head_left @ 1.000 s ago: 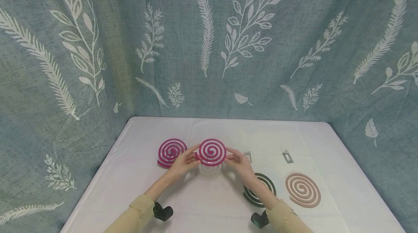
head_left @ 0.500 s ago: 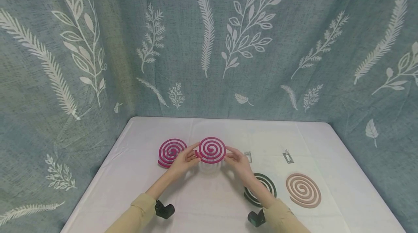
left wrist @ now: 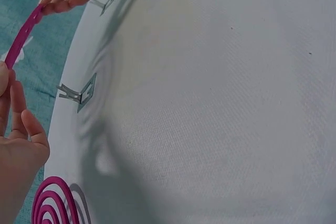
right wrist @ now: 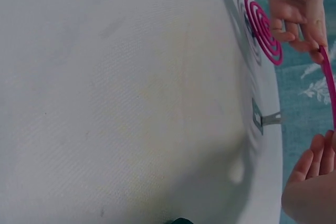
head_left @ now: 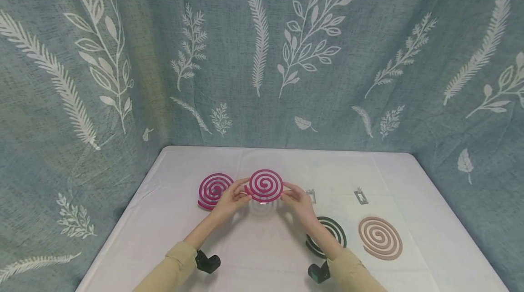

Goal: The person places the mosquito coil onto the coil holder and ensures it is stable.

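Observation:
Both hands hold a magenta mosquito coil (head_left: 265,185) by its opposite edges, raised over the table. My left hand (head_left: 231,198) pinches its left edge between thumb and fingers; my right hand (head_left: 300,202) pinches the right edge. Both wrist views show the coil (left wrist: 22,38) edge-on. Below it a small metal coil stand (left wrist: 86,94) stands on the table with its prong up, apart from the coil. A second magenta coil (head_left: 216,190) sits on a stand at the left, partly hidden behind my left hand in the head view.
A dark green coil (head_left: 343,236) lies partly under my right forearm, with a tan coil (head_left: 380,236) to its right. Two more metal stands (head_left: 360,196) are farther back on the white-covered table (head_left: 262,260). A patterned blue curtain (head_left: 229,55) surrounds the table.
Both hands have raised the held magenta coil slightly, so it sits a little higher in the head view. The other coils and stands have not moved.

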`<action>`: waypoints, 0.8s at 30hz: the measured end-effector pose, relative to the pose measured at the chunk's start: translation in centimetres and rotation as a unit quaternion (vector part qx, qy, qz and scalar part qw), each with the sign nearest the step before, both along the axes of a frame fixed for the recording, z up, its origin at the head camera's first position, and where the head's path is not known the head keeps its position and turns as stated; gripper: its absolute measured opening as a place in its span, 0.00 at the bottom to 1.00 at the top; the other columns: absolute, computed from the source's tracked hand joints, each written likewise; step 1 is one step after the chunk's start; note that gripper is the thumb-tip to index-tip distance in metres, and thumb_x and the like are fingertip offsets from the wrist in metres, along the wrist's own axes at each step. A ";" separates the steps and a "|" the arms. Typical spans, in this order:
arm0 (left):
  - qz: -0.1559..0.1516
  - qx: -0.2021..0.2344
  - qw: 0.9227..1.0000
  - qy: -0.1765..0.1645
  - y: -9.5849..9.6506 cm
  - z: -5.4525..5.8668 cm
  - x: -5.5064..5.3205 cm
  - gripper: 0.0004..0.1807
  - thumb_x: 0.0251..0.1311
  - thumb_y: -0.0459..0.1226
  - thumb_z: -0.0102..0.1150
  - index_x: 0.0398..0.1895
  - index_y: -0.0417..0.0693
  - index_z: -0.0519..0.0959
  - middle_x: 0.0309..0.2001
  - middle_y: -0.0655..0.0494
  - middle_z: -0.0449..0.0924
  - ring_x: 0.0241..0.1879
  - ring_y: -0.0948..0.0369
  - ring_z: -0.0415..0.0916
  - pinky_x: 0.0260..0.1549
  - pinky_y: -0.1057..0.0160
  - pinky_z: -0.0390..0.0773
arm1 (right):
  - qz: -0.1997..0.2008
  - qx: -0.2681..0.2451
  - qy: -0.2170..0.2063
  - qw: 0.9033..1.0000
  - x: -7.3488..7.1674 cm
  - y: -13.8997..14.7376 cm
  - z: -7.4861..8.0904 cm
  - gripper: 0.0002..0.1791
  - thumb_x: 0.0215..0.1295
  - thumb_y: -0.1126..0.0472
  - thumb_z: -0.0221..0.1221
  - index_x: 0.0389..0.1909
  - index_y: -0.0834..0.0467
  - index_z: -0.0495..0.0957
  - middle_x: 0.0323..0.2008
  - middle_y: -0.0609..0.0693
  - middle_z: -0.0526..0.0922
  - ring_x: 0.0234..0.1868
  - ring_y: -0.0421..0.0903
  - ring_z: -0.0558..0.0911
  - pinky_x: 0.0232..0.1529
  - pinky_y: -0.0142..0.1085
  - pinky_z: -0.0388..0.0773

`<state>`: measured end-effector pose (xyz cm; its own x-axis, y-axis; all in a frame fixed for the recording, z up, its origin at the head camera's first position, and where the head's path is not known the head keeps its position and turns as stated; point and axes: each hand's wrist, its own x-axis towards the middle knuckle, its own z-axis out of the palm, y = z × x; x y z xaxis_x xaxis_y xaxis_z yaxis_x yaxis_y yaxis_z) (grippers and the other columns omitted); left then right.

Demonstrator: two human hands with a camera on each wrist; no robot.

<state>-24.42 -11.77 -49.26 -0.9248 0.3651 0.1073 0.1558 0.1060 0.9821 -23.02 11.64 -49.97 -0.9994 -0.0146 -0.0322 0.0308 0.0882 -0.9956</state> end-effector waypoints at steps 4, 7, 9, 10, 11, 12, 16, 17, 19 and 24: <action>0.006 0.002 1.000 -0.002 0.2 0.0 -0.2 0.31 0.63 0.29 0.55 0.69 0.37 0.59 0.46 0.33 0.76 0.39 0.69 0.75 0.42 0.75 0.75 | 0.000 -0.004 0.007 1.000 0.4 -0.1 0.8 0.23 0.65 0.63 0.57 0.61 0.60 0.71 0.41 0.55 0.84 0.43 0.43 0.82 0.51 0.34 0.75; 0.011 0.007 1.000 -0.005 0.2 0.1 -0.3 0.31 0.63 0.29 0.54 0.69 0.37 0.59 0.46 0.32 0.75 0.39 0.69 0.75 0.41 0.75 0.75 | 0.000 -0.003 0.010 1.000 0.3 -0.2 0.7 0.23 0.65 0.63 0.57 0.62 0.60 0.70 0.41 0.56 0.84 0.40 0.37 0.81 0.52 0.36 0.75; 0.014 0.008 1.000 -0.006 0.3 0.1 -0.3 0.31 0.63 0.28 0.55 0.69 0.37 0.59 0.44 0.36 0.76 0.38 0.70 0.75 0.40 0.75 0.75 | 0.000 -0.002 0.011 1.000 0.2 -0.2 0.7 0.24 0.65 0.64 0.57 0.62 0.60 0.70 0.41 0.58 0.84 0.40 0.37 0.81 0.52 0.36 0.75; 0.015 0.009 1.000 -0.005 0.3 0.1 -0.3 0.31 0.62 0.28 0.55 0.69 0.37 0.59 0.44 0.37 0.77 0.38 0.70 0.75 0.40 0.75 0.75 | -0.001 -0.003 0.013 1.000 0.0 -0.2 0.4 0.24 0.65 0.63 0.57 0.62 0.60 0.70 0.41 0.58 0.84 0.41 0.38 0.81 0.51 0.34 0.75; 0.017 0.010 1.000 -0.004 0.3 0.2 -0.3 0.31 0.62 0.28 0.55 0.69 0.37 0.59 0.43 0.39 0.77 0.38 0.70 0.75 0.40 0.75 0.75 | -0.003 -0.006 0.012 1.000 -0.2 -0.2 0.0 0.24 0.65 0.63 0.57 0.62 0.59 0.70 0.41 0.57 0.84 0.41 0.39 0.81 0.50 0.34 0.75; 0.018 0.009 1.000 -0.002 0.4 0.2 -0.3 0.31 0.62 0.28 0.55 0.68 0.36 0.59 0.43 0.40 0.77 0.38 0.70 0.75 0.39 0.74 0.75 | -0.002 -0.007 0.012 1.000 -0.3 -0.2 0.0 0.24 0.65 0.63 0.57 0.62 0.60 0.70 0.41 0.58 0.84 0.41 0.39 0.82 0.49 0.33 0.75; 0.030 0.005 1.000 -0.001 0.5 0.3 -0.4 0.30 0.62 0.28 0.55 0.68 0.36 0.60 0.44 0.36 0.77 0.38 0.70 0.75 0.39 0.74 0.75 | -0.002 -0.017 0.004 1.000 -0.4 -0.3 0.4 0.25 0.65 0.65 0.57 0.63 0.63 0.69 0.41 0.59 0.84 0.40 0.39 0.81 0.48 0.33 0.75; 0.035 0.003 0.999 -0.002 0.5 0.3 -0.4 0.30 0.62 0.28 0.55 0.68 0.37 0.61 0.45 0.35 0.77 0.38 0.70 0.75 0.39 0.75 0.75 | -0.002 -0.020 0.002 1.000 -0.5 -0.3 0.5 0.25 0.64 0.66 0.57 0.63 0.64 0.68 0.40 0.59 0.84 0.39 0.38 0.81 0.48 0.32 0.74; 0.044 -0.002 0.999 -0.003 0.6 0.4 -0.4 0.30 0.62 0.28 0.55 0.68 0.37 0.61 0.46 0.34 0.77 0.38 0.70 0.75 0.40 0.75 0.75 | -0.002 -0.025 0.004 1.000 -0.6 -0.4 0.6 0.25 0.64 0.67 0.57 0.62 0.65 0.68 0.40 0.60 0.84 0.38 0.36 0.80 0.47 0.32 0.74; 0.059 -0.002 0.998 -0.008 0.8 0.4 -0.4 0.29 0.62 0.28 0.54 0.67 0.37 0.62 0.47 0.32 0.76 0.38 0.72 0.74 0.40 0.75 0.74 | -0.008 -0.018 0.016 1.000 -0.7 -0.6 0.2 0.25 0.65 0.66 0.56 0.63 0.64 0.68 0.41 0.59 0.84 0.40 0.37 0.81 0.48 0.31 0.74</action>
